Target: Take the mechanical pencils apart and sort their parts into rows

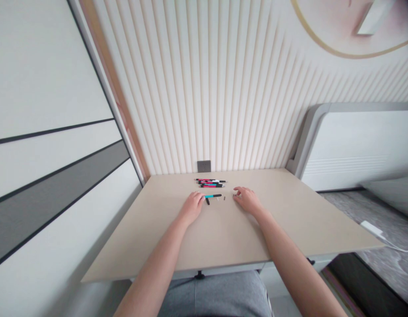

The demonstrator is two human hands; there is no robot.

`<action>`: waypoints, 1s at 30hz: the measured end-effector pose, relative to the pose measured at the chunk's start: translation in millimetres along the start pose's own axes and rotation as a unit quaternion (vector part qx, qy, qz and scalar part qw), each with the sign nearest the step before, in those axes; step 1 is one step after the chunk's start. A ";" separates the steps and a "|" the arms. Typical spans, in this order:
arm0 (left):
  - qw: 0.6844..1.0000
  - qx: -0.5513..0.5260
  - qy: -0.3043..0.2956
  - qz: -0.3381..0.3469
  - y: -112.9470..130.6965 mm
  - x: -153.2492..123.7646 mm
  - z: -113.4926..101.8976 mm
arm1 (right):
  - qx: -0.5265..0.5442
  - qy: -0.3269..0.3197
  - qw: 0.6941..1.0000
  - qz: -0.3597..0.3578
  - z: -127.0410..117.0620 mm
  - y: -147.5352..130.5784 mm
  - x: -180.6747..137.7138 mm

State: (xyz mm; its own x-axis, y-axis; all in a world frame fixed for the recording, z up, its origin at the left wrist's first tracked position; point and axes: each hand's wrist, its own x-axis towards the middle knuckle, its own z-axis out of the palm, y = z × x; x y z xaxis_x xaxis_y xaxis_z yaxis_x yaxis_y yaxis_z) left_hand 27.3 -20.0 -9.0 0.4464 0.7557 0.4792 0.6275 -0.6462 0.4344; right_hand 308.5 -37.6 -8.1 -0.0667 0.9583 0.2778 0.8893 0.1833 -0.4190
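My left hand (pixel 192 206) lies palm down on the beige table (pixel 283 220), fingertips touching the end of a teal and black pen (pixel 213 196). A short black pen part (pixel 207 201) lies just right of that hand. My right hand (pixel 247 199) rests on the table with fingers curled, its tips at a tiny dark piece (pixel 235 194). Two small pen parts (pixel 221 198) lie between the hands. A small row of red, teal and black pens (pixel 211 182) lies further back near the wall.
A ribbed white wall rises behind the table, with a grey socket plate (pixel 204 166) at its base. A white bed headboard (pixel 355 145) stands to the right. A white charger and cable (pixel 372 228) lie on the floor at right.
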 end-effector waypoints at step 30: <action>0.991 -0.135 -0.008 -0.021 -12.6 1.5 -4.7 | 0.063 0.060 0.978 -0.188 31.6 -45.2 -2.9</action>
State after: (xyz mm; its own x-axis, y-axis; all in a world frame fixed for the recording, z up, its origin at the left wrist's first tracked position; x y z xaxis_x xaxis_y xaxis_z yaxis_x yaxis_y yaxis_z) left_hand 17.0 -11.2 -10.2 0.4346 0.7833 0.4445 0.4537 -0.6168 0.6432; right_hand 254.2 -41.8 -17.2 -0.3191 0.7864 0.5289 0.7487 0.5513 -0.3681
